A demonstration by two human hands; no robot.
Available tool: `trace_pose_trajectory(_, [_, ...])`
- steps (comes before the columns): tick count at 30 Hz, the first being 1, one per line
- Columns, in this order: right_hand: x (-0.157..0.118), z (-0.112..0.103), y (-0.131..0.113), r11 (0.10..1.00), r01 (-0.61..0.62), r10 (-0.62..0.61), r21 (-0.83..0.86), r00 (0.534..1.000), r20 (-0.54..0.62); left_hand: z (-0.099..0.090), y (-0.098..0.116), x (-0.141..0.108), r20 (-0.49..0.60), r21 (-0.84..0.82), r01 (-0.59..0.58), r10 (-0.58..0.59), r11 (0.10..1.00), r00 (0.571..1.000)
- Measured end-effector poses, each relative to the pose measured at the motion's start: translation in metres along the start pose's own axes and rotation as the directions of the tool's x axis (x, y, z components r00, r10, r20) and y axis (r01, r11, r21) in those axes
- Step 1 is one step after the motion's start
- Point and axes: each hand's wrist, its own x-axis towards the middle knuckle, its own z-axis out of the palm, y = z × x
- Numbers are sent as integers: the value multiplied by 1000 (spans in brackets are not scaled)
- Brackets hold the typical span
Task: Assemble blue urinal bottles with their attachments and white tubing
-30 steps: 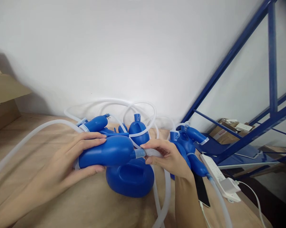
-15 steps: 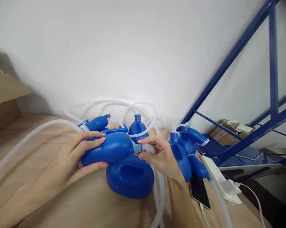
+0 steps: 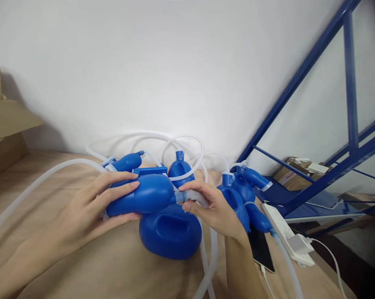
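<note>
My left hand (image 3: pixel 104 199) is wrapped around the body of a blue plastic urinal funnel (image 3: pixel 150 193), which lies sideways and tapers to the right. A clear hose (image 3: pixel 193 196) meets its narrow pale-blue nozzle (image 3: pixel 178 197), with a thin dark ring around the joint. Thumb and fingers of my right hand (image 3: pixel 214 207) close on this hose just right of the ring. Below the funnel is a blue urinal bottle (image 3: pixel 171 236) with a moulded handle, its upper part partly hidden by the funnel.
More blue bottles (image 3: pixel 178 168) and a second funnel (image 3: pixel 125 162) with looping hoses stand along the wall. At right are a phone (image 3: pixel 262 249), a white power strip (image 3: pixel 280 228) with a charger, and a blue metal rack (image 3: pixel 351 83). An open carton (image 3: pixel 9 120) is at left.
My right fingers have shifted slightly on the hose, and the dark ring at the joint shows more plainly. The left hand keeps its hold; the view has moved a little.
</note>
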Motion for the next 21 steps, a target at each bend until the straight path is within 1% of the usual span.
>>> trace_pose_trajectory(2, [-3,-4,-1,999,3,-2,-51,1000,7,-2,0,-2,-25,20,-56,57,998,998])
trace_pose_trajectory(3, [-4,-7,0,998,-1,1,-58,1000,9,-3,1,-2,-18,31,-61,62,998,998])
trace_pose_trajectory(7, [-6,-20,3,999,-34,34,-33,999,-22,-8,6,-4,86,37,-54,51,998,995])
trace_pose_trajectory(8, [-6,-23,3,998,-43,41,-52,999,-31,-8,8,-5,98,26,-64,61,998,993])
trace_pose_trajectory(10, [-7,-30,3,986,-67,63,-150,998,-32,-5,11,-11,105,-7,-79,79,997,991])
trace_pose_trajectory(12, [-7,-35,5,962,-90,97,-258,995,15,-1,14,-19,128,-32,-92,96,995,987])
trace_pose_trajectory(14, [-5,-38,13,941,-108,155,-319,980,124,4,16,-26,167,-52,-99,106,994,980])
trace_pose_trajectory(15, [-3,-40,19,938,-124,198,-324,959,204,7,17,-29,177,-66,-100,110,993,978])
trace_pose_trajectory(16, [-1,-41,26,935,-152,250,-320,923,292,11,19,-31,187,-83,-97,111,992,976])
trace_pose_trajectory(18, [4,-44,45,923,-230,351,-309,833,428,19,22,-33,229,-108,-89,112,990,967])
trace_pose_trajectory(19, [7,-46,55,914,-263,386,-309,798,462,24,23,-34,253,-110,-84,110,990,961])
trace_pose_trajectory(21, [12,-50,74,906,-296,415,-302,758,503,37,26,-36,286,-100,-71,97,992,953])
